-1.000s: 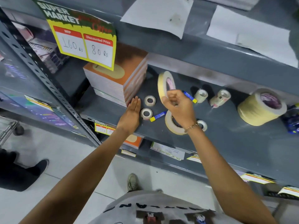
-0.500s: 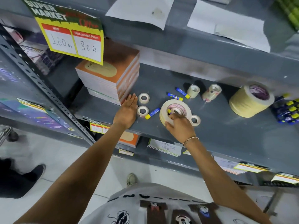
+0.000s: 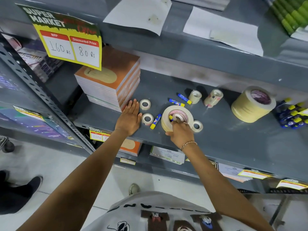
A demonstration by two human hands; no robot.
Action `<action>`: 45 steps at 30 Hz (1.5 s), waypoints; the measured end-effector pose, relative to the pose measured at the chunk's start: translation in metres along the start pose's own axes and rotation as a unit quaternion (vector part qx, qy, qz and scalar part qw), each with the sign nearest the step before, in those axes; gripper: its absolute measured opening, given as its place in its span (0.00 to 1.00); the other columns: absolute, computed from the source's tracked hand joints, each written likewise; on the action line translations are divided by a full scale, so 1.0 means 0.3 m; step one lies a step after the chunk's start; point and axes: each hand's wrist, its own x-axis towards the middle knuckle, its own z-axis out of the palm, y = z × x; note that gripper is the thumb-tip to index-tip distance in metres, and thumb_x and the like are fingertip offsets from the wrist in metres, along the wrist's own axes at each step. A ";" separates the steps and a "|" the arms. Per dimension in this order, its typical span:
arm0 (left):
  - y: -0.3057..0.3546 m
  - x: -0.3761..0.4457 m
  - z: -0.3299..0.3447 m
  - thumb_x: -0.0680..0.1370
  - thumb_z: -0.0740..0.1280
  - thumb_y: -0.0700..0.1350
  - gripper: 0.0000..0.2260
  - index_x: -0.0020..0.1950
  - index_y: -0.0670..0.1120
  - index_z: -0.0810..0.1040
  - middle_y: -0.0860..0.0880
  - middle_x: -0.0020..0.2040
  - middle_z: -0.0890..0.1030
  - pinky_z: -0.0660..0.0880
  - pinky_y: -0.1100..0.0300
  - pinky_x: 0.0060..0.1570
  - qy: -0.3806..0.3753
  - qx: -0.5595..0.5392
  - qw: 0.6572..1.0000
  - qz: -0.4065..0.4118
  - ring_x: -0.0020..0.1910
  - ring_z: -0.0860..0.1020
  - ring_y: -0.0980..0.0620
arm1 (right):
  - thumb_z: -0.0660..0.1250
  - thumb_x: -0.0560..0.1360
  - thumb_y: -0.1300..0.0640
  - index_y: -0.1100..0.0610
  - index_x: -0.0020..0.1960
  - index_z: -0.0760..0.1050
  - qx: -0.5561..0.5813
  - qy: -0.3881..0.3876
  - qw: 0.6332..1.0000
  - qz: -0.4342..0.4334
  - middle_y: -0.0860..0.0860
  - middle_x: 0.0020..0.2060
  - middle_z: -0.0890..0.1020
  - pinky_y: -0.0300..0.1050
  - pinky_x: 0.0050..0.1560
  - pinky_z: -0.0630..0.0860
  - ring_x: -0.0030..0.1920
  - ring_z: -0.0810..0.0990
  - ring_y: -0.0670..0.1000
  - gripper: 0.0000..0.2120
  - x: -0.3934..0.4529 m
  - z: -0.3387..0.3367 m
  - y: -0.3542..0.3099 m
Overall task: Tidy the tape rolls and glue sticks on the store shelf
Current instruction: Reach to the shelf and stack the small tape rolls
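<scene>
A stack of wide masking tape rolls (image 3: 166,114) lies flat on the grey shelf (image 3: 216,140). My right hand (image 3: 180,133) pinches a small clear tape roll (image 3: 178,116) inside that stack's core, where a glue stick end also shows. My left hand (image 3: 129,118) rests flat and open on the shelf, beside two small tape rolls (image 3: 145,104) (image 3: 147,118). A blue-and-yellow glue stick (image 3: 155,121) lies between the lower roll and the stack. Another small roll (image 3: 197,126) sits right of the stack. Two more glue sticks (image 3: 176,102) (image 3: 184,98) lie behind it.
Orange notebooks (image 3: 108,84) are stacked left of my left hand, under a yellow price sign (image 3: 70,42). Two tape rolls (image 3: 195,96) (image 3: 214,97) stand at the back. A tall masking tape pile (image 3: 250,107) and packed glue sticks (image 3: 291,114) sit at the right.
My right hand laid the upright masking tape roll flat onto the other roll, then its fingers went into the core onto the small roll. My left hand stayed put.
</scene>
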 end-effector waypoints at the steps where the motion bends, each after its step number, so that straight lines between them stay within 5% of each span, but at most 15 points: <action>1: 0.004 0.001 0.000 0.83 0.47 0.51 0.26 0.78 0.40 0.46 0.43 0.79 0.49 0.43 0.54 0.77 -0.001 0.001 1.000 -0.008 0.79 0.46 0.45 | 0.66 0.75 0.50 0.60 0.65 0.70 0.006 0.006 1.000 0.000 0.58 0.63 0.74 0.54 0.57 0.76 0.59 0.76 0.62 0.22 -0.004 -0.002 -0.003; 5: 0.015 0.005 0.006 0.83 0.47 0.50 0.25 0.78 0.40 0.48 0.43 0.79 0.50 0.44 0.54 0.77 0.011 -0.003 1.000 -0.020 0.79 0.47 0.46 | 0.66 0.75 0.50 0.58 0.66 0.69 0.044 0.063 0.997 -0.006 0.56 0.62 0.76 0.50 0.55 0.77 0.59 0.77 0.61 0.23 -0.045 -0.044 -0.014; 9: 0.014 0.020 0.014 0.83 0.48 0.49 0.25 0.78 0.40 0.48 0.43 0.79 0.50 0.43 0.54 0.77 0.012 0.001 1.000 -0.022 0.79 0.47 0.46 | 0.68 0.73 0.48 0.59 0.52 0.75 0.110 0.124 0.985 0.057 0.58 0.48 0.83 0.45 0.40 0.74 0.48 0.82 0.61 0.15 -0.101 -0.117 0.086; 15: 0.011 0.020 0.018 0.83 0.48 0.49 0.25 0.78 0.40 0.47 0.43 0.79 0.49 0.40 0.55 0.75 0.018 0.011 1.000 -0.013 0.79 0.45 0.46 | 0.66 0.74 0.51 0.64 0.60 0.74 0.104 0.143 0.946 0.273 0.66 0.54 0.81 0.52 0.55 0.76 0.54 0.80 0.65 0.20 -0.131 -0.146 0.496; 22: 0.008 0.014 0.019 0.83 0.48 0.51 0.26 0.78 0.40 0.47 0.43 0.79 0.48 0.42 0.53 0.76 0.012 0.033 0.999 -0.005 0.79 0.46 0.45 | 0.72 0.70 0.53 0.69 0.63 0.71 0.083 0.094 0.921 0.368 0.69 0.61 0.75 0.57 0.66 0.69 0.62 0.73 0.68 0.28 -0.132 -0.077 0.662; 26: 0.012 0.013 0.020 0.83 0.48 0.51 0.26 0.78 0.41 0.47 0.44 0.80 0.48 0.40 0.55 0.75 0.018 0.031 0.999 -0.012 0.79 0.46 0.46 | 0.69 0.73 0.49 0.63 0.63 0.72 0.127 0.164 0.947 0.243 0.64 0.61 0.75 0.55 0.60 0.73 0.60 0.75 0.65 0.25 -0.096 -0.088 0.498; 30: 0.018 0.012 0.016 0.83 0.48 0.51 0.26 0.78 0.41 0.47 0.44 0.80 0.49 0.41 0.55 0.75 0.017 0.020 0.999 -0.020 0.79 0.46 0.46 | 0.69 0.73 0.56 0.51 0.72 0.64 0.172 0.014 0.983 0.060 0.56 0.72 0.65 0.52 0.68 0.69 0.69 0.69 0.58 0.30 -0.033 -0.059 0.320; 33: 0.019 0.009 0.013 0.83 0.48 0.51 0.26 0.78 0.41 0.48 0.44 0.79 0.50 0.43 0.54 0.76 0.019 0.011 1.000 -0.017 0.79 0.47 0.46 | 0.66 0.75 0.62 0.53 0.70 0.68 0.109 -0.008 0.992 0.059 0.57 0.71 0.68 0.49 0.69 0.68 0.68 0.71 0.60 0.24 0.006 -0.043 0.282; 37: 0.017 0.007 0.012 0.83 0.49 0.52 0.26 0.78 0.42 0.49 0.45 0.80 0.51 0.43 0.55 0.75 0.025 -0.006 0.999 -0.019 0.79 0.47 0.47 | 0.65 0.75 0.63 0.55 0.64 0.75 0.200 0.036 0.979 0.015 0.60 0.60 0.75 0.42 0.65 0.67 0.61 0.75 0.57 0.18 0.044 -0.078 0.203; 42: 0.015 0.005 0.010 0.83 0.49 0.53 0.27 0.78 0.43 0.49 0.47 0.80 0.51 0.44 0.55 0.75 0.027 -0.017 0.999 -0.026 0.79 0.48 0.48 | 0.63 0.77 0.60 0.55 0.67 0.71 0.190 -0.071 0.977 -0.065 0.59 0.65 0.67 0.44 0.70 0.62 0.66 0.70 0.56 0.18 0.100 -0.093 0.095; 45: 0.013 0.005 0.011 0.83 0.49 0.54 0.27 0.78 0.44 0.49 0.47 0.80 0.52 0.46 0.54 0.76 0.026 -0.024 0.999 -0.028 0.79 0.48 0.48 | 0.67 0.75 0.57 0.54 0.65 0.73 0.153 -0.097 0.981 -0.066 0.58 0.63 0.70 0.44 0.67 0.65 0.64 0.71 0.58 0.18 0.121 -0.089 0.087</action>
